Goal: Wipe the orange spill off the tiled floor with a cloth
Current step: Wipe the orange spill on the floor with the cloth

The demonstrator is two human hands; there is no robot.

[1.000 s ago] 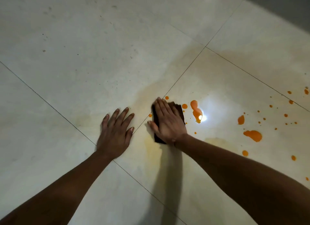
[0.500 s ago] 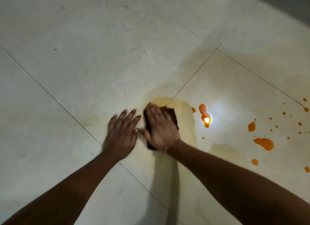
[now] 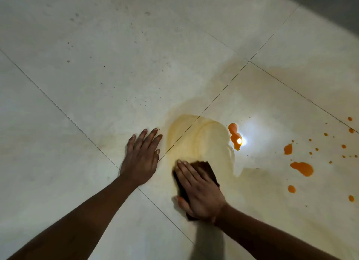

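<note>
We find no legible text, label, brand, number or sign. The tiled floor (image 3: pixel 97 85) bears no markings that we can read, and the dark cloth (image 3: pixel 207 168) shows no tag or print on its visible part.
</note>
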